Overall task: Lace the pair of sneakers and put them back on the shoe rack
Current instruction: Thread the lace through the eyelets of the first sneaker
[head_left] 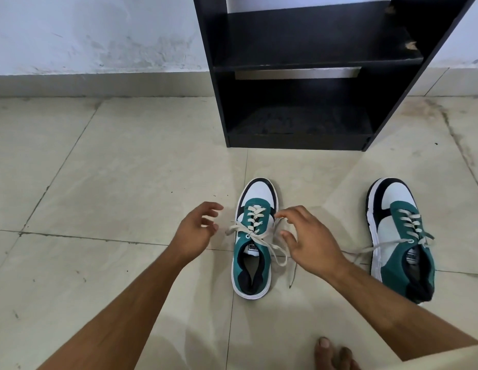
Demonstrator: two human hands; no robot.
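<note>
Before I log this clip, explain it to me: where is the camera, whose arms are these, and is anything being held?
There is no machine here. The single picture comes from a camera worn on a person's head, looking down at their bare arms. The left hand and right hand hover open on either side of the nearer green-and-white sneaker on the tiled floor, gripping nothing. Its laces are threaded but lie loose. The second sneaker stands further right, laces also untied. The black shoe rack behind holds no shoes.
</note>
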